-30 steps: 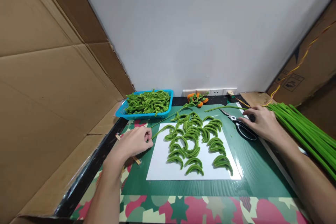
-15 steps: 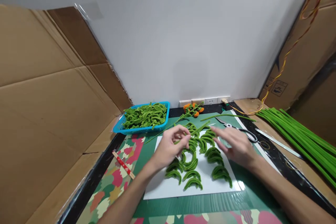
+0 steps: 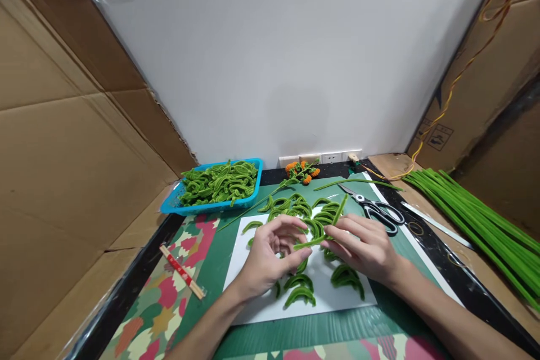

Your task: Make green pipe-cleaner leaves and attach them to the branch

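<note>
A green fuzzy pipe cleaner (image 3: 340,211), bent at its middle, is pinched between the thumb and fingers of my right hand (image 3: 366,248). One leg points up and away; the other reaches left toward my left hand (image 3: 266,256). That hand is curved with thumb and fingers apart, and the leg's tip lies in the gap between them; no grip on it shows. Beneath both hands, a white sheet (image 3: 248,304) carries several clusters of curved green pipe cleaner pieces (image 3: 300,296), partly hidden by my hands.
A blue basket (image 3: 169,205) heaped with green twisted pieces stands back left. Orange flowers on a green stem (image 3: 304,171) lie at the back. Scissors (image 3: 382,214), a metal ruler (image 3: 436,225) and long green stems (image 3: 476,225) are at right. Wrapped chopsticks (image 3: 182,271) lie left.
The pipe cleaner has passed from my left fingers to my right hand and is now bent. My left fingers have opened, and my right has closed in. The view has shifted slightly.
</note>
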